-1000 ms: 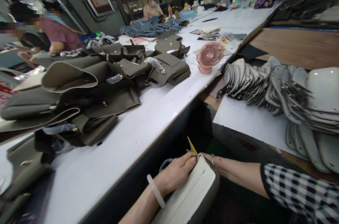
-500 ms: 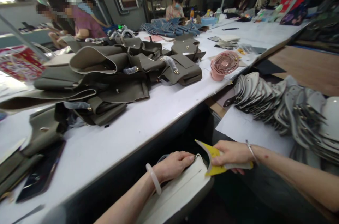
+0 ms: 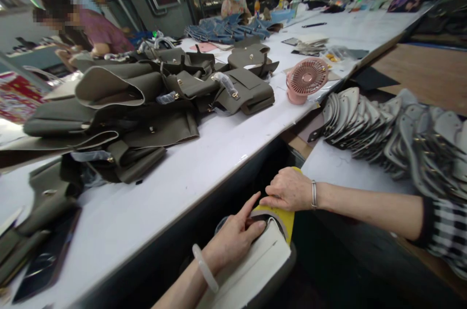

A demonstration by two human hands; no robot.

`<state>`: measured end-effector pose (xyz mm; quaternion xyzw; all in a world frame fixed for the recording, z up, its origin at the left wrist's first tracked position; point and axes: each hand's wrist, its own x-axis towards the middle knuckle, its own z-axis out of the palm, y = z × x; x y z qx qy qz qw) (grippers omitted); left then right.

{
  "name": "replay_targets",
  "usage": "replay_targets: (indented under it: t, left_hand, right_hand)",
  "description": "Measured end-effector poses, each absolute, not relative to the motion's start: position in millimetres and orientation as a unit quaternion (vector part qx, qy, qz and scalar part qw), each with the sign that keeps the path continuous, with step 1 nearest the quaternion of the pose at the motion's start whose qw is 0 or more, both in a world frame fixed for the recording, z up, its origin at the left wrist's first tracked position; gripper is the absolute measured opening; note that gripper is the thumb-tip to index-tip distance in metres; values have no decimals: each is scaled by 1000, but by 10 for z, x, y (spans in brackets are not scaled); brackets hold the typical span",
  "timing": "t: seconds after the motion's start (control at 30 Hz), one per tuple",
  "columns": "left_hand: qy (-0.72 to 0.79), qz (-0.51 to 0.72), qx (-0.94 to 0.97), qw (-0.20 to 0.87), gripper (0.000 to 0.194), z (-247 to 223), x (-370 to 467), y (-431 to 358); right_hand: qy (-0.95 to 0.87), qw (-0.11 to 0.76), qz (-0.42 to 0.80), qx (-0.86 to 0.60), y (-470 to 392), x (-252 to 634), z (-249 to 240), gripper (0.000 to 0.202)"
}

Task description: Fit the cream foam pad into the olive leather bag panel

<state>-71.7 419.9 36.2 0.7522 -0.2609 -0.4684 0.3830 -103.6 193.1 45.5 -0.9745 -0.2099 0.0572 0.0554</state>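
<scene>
A cream, box-shaped piece [image 3: 251,263] with a line along its face and a dark edge lies at the lower middle. My left hand [image 3: 233,233] grips its upper end, thumb on the near edge and index finger stretched toward the yellow sheet. That bendable yellow sheet [image 3: 288,220], greyish on its inner side, curves round the far end of the cream piece. My right hand [image 3: 286,190] is closed on the sheet's upper part, fingers curled, close to my left fingertips. The fingers behind the cream piece are hidden.
Olive-green bags [image 3: 127,90] lie heaped on the white table [image 3: 182,192], with a pink fan [image 3: 306,79] near its edge. Stacked grey curved pieces [image 3: 394,138] stand at right. A phone [image 3: 47,260] lies at left. Several people [image 3: 95,29] sit farther back.
My right hand has moved left and up, bringing the yellow sheet against the end of the cream piece. My left index finger has stretched out toward it.
</scene>
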Motion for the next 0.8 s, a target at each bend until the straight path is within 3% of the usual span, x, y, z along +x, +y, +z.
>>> replay_targets:
  t: [0.17,0.8]
  left_hand:
    - [-318,-431,755,378,51,448,-721,4195]
    - [-356,-407,752,376,34,509,-750,4169]
  right_hand:
    - [-239,49,67,-967,1968,-968,450,58]
    - [-219,24,100,-970,2035,-1096,475,60]
